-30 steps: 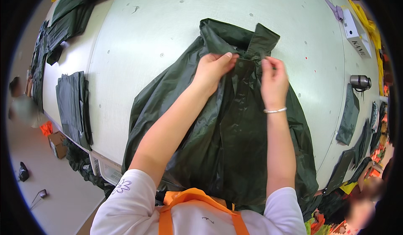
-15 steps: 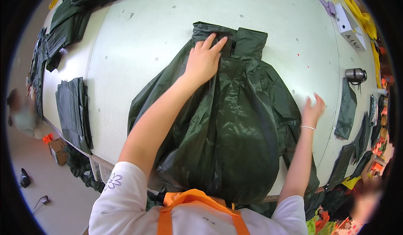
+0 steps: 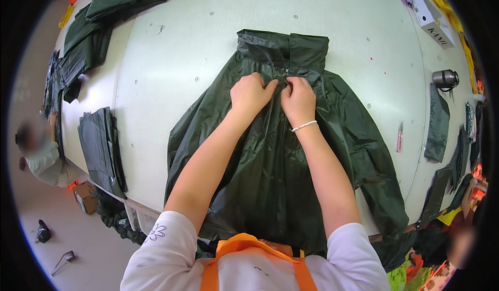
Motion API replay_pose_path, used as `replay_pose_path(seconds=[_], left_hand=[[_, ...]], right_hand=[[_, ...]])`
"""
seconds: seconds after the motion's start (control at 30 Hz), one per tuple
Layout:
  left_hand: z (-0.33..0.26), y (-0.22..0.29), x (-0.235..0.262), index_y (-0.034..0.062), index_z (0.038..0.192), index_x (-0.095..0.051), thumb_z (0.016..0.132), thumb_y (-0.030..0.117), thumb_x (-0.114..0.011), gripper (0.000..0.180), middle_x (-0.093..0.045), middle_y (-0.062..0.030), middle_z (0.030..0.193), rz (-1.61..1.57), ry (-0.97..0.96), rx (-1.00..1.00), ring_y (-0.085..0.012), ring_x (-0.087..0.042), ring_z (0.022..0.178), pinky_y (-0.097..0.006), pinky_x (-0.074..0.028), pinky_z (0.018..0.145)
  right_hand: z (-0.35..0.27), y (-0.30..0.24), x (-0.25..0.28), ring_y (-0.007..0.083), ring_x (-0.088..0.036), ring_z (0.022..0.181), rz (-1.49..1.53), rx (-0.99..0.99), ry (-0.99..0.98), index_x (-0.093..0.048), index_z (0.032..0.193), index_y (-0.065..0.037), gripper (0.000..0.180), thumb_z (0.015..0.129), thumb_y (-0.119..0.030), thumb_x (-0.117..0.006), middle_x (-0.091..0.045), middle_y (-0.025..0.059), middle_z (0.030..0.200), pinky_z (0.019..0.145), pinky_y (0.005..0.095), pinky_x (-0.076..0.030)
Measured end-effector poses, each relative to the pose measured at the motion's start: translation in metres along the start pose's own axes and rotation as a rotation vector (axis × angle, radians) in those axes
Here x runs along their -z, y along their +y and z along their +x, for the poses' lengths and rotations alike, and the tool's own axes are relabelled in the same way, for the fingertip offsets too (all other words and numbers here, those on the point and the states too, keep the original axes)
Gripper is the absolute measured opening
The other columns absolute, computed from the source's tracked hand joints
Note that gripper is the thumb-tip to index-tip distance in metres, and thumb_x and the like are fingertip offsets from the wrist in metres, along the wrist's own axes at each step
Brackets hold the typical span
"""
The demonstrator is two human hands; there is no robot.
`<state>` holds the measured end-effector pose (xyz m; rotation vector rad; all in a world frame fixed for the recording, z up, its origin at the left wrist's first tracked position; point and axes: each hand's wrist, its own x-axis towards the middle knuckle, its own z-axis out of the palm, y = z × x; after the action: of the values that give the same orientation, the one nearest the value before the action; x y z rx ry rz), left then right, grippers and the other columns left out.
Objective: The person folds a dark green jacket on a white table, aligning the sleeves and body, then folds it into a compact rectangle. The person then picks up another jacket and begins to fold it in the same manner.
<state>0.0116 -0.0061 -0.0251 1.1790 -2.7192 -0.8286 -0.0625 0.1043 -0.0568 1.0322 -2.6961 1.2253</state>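
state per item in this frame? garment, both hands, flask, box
dark green jacket: spread flat on table, collar up, front zipped near the neck
left hand: pinching fabric beside zipper
right hand: pinching fabric beside zipper
metal flask: lying on its side
white box: closed, lying flat

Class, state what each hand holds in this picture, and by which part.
Both the left hand and right hand pinch the dark green jacket at its front closure, just below the collar.

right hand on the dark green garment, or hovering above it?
Touching. The head view shows the right hand pressed into the dark green garment just below the collar, fingers pinching the fabric beside the left hand.
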Motion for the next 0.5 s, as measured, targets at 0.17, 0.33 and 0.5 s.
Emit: replay_pose_path(seconds=[0.17,0.33,0.5], left_hand=[[0.024,-0.001,-0.024,0.0006,0.071,-0.063,0.075,0.037,-0.07,0.037,-0.064,-0.0173,0.073,0.007,-0.023,-0.112,-0.0344,-0.063,0.073,-0.04,-0.049,0.064],[0.043,-0.016,-0.009,0.006,0.075,-0.056,0.087,0.017,-0.06,0.017,-0.056,0.0009,0.064,-0.796,-0.526,0.003,-0.0059,-0.049,0.056,-0.021,-0.039,0.051],[0.04,-0.016,-0.016,0.0111,0.07,-0.05,0.087,0.016,-0.053,0.018,-0.049,0.0028,0.061,-1.13,-0.554,0.13,-0.0073,-0.046,0.053,-0.021,-0.036,0.049]], right_hand=[[0.004,0.009,0.009,0.0245,-0.064,0.07,0.321,-0.203,-0.002,-0.069,0.089,0.0,0.014,0.077,-0.006,-0.064,-0.066,0.0157,0.082,0.066,0.0296,-0.049],[0.009,0.008,0.008,0.0184,-0.064,0.062,0.388,-0.339,0.019,-0.068,0.084,0.002,0.015,0.075,-0.009,-0.068,-0.067,0.0129,0.072,0.062,0.0267,-0.049],[0.008,0.005,-0.007,0.0166,-0.065,0.062,0.463,-0.372,0.015,-0.068,0.084,0.004,0.015,0.075,-0.008,-0.068,-0.068,0.0128,0.072,0.062,0.0265,-0.049]])
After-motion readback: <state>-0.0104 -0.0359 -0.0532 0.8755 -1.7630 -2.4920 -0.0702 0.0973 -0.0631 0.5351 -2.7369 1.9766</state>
